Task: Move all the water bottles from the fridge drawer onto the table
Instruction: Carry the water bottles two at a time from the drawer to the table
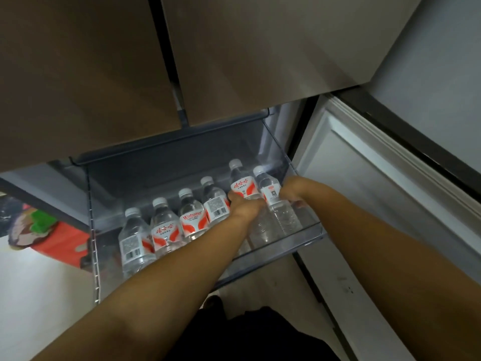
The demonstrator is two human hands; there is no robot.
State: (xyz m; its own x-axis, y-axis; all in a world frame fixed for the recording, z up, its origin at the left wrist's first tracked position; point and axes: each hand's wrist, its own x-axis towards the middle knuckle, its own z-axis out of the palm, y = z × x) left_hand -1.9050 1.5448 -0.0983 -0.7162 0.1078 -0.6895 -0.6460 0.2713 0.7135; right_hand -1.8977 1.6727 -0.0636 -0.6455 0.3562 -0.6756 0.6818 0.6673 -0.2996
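Observation:
Several clear water bottles with white caps and red-and-white labels stand in a row in the pulled-out clear fridge drawer (309,231). My left hand (244,205) grips the second bottle from the right (240,182) around its label. My right hand (292,191) grips the rightmost bottle (270,190) from its right side. Both held bottles sit slightly higher than the others. A bottle (134,235) stands at the row's left end, with others (191,217) between it and my hands.
The closed upper fridge doors (234,56) hang over the drawer. The lower right fridge door (377,194) stands open on the right. A red packet (57,241) lies at the left on a white surface. Pale floor shows below the drawer.

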